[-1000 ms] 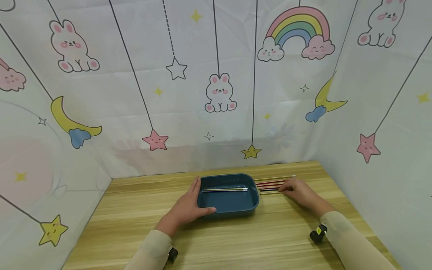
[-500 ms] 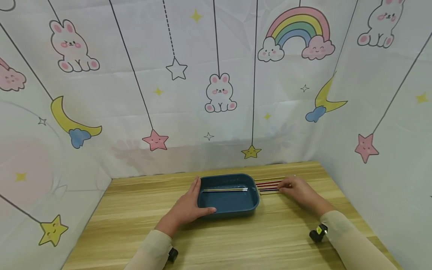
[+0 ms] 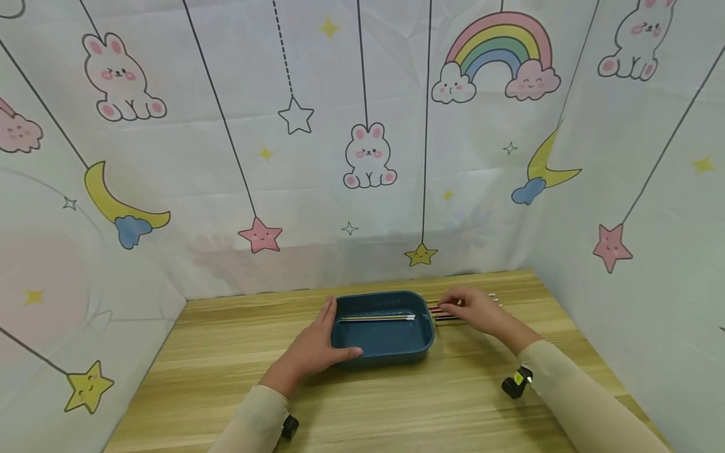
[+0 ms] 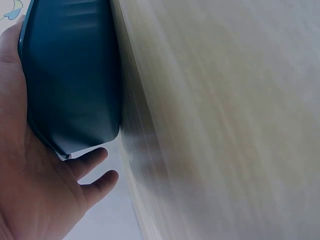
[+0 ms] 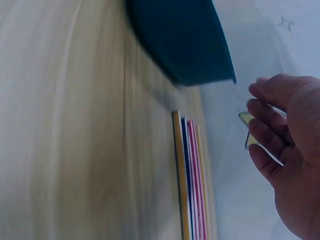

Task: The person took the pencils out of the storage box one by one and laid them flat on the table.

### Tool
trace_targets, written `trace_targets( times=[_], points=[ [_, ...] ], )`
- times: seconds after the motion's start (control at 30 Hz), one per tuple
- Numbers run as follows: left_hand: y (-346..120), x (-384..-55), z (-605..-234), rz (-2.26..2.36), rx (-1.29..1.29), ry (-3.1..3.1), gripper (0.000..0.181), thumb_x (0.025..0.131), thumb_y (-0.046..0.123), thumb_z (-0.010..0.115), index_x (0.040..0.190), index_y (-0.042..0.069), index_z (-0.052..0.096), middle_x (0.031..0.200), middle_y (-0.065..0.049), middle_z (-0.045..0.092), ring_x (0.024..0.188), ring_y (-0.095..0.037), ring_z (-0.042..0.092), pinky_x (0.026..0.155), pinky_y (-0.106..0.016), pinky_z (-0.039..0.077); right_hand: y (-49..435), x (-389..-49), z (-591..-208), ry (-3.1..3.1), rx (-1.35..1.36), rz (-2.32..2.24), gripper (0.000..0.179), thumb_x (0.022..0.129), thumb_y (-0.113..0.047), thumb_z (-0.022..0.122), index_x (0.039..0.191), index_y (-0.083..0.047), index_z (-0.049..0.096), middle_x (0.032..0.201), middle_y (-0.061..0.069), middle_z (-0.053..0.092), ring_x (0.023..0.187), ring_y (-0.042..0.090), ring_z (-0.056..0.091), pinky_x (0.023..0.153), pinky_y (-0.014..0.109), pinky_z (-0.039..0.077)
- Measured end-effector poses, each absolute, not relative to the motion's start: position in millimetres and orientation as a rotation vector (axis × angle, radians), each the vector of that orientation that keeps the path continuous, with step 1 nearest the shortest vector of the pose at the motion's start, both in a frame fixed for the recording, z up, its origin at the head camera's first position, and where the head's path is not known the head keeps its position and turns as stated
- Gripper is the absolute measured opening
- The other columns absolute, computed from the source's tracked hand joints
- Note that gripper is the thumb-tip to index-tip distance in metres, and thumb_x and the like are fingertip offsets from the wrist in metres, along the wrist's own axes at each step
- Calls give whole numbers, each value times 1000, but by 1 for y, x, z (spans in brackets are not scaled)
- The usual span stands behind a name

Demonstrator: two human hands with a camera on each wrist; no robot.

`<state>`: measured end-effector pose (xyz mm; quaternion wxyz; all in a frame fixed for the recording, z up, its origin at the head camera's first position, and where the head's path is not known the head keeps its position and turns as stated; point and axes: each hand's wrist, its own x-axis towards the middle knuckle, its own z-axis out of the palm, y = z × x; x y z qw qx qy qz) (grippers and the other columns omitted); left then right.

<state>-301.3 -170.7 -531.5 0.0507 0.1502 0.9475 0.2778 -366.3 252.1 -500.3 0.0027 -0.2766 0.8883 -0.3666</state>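
Observation:
A dark blue plastic box (image 3: pixel 376 340) sits on the table, with a couple of slim pencils (image 3: pixel 374 319) lying lengthwise inside it. My left hand (image 3: pixel 314 346) holds the box by its left end, thumb over the near rim and fingers along the far left corner. In the left wrist view, two fingers (image 4: pixel 102 182) stick out past the box's end. My right hand (image 3: pixel 472 308) hovers over a row of pencils (image 5: pixel 181 175) right of the box. Its fingers are loosely bent beside the thumb in the right wrist view, with nothing showing between them.
The wood-grain table (image 3: pixel 362 409) ends at a white cloth backdrop (image 3: pixel 317 189) printed with rabbits, stars and moons. More of this cloth stands at both sides. A small black camera (image 3: pixel 514 385) is worn at the right sleeve.
My right hand has moved left along the pencils toward the box, uncovering their white-tipped right ends. The left hand and the box have stayed in place.

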Motion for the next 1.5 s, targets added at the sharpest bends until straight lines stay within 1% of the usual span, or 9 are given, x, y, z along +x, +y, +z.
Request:
trace_targets(
  times=[0.1, 0.33, 0.43, 0.57, 0.67, 0.8, 1.0, 1.27, 1.5],
  points=[
    [-171, -302, -532, 849, 458, 2890, 135, 88, 81, 77, 179, 14, 4, 187, -7, 1, 154, -44, 48, 120, -62, 44, 237, -368, -494, 2760, -931, -1138, 16, 109, -18, 74, 117, -7, 84, 104, -4, 75, 86, 16, 65, 71, 32, 56],
    [-171, -302, -532, 847, 463, 2889, 135, 88, 81, 77, 180, 14, 4, 187, -7, 1, 152, -45, 50, 119, -63, 44, 204, -369, -484, 2730, -1092, -1002, 17, 110, -17, 73, 120, -7, 83, 107, -6, 74, 83, 11, 61, 71, 32, 54],
    [-171, -302, -532, 844, 462, 2890, 135, 88, 81, 77, 180, 14, 5, 187, -7, 1, 151, -45, 51, 119, -63, 45, 191, -369, -480, 2699, -1136, -955, 18, 110, -15, 72, 122, -7, 82, 111, -4, 75, 85, 10, 62, 73, 33, 55],
    [-171, -302, -532, 847, 462, 2886, 135, 88, 82, 76, 180, 14, 4, 187, -7, 1, 152, -45, 50, 119, -63, 45, 175, -370, -480, 2682, -1195, -897, 19, 109, -14, 73, 124, -6, 82, 115, 0, 75, 95, 13, 68, 81, 36, 59],
    [-171, -302, -532, 854, 462, 2880, 135, 88, 82, 76, 179, 13, 4, 187, -7, 1, 153, -45, 48, 120, -63, 44, 164, -372, -483, 2682, -1204, -853, 20, 109, -14, 73, 125, -7, 81, 117, 1, 75, 104, 17, 70, 89, 40, 60],
    [-171, -302, -532, 850, 457, 2886, 135, 88, 82, 76, 179, 13, 5, 187, -8, 2, 154, -45, 47, 121, -62, 43, 150, -377, -487, 2696, -1183, -784, 22, 109, -17, 74, 128, -8, 80, 121, 2, 74, 109, 20, 71, 94, 43, 60],
    [-171, -303, -532, 848, 456, 2888, 136, 87, 83, 76, 179, 12, 5, 187, -7, 3, 155, -45, 47, 121, -62, 43, 132, -382, -492, 2719, -1169, -736, 22, 108, -16, 75, 127, -7, 81, 121, 4, 76, 113, 25, 72, 98, 47, 60],
    [-171, -303, -529, 831, 462, 2892, 135, 88, 82, 76, 179, 12, 4, 186, -8, 3, 153, -45, 49, 120, -62, 44, 114, -383, -506, 2742, -1074, -690, 18, 105, -13, 78, 122, -8, 80, 117, 4, 75, 109, 23, 72, 96, 45, 60],
    [-171, -302, -529, 845, 482, 2895, 135, 89, 79, 77, 179, 8, 6, 186, -13, 6, 152, -47, 49, 118, -63, 45, 106, -384, -515, 2773, -1053, -671, 16, 105, -12, 78, 121, -10, 81, 113, 2, 72, 106, 21, 72, 96, 44, 60]
  ],
)
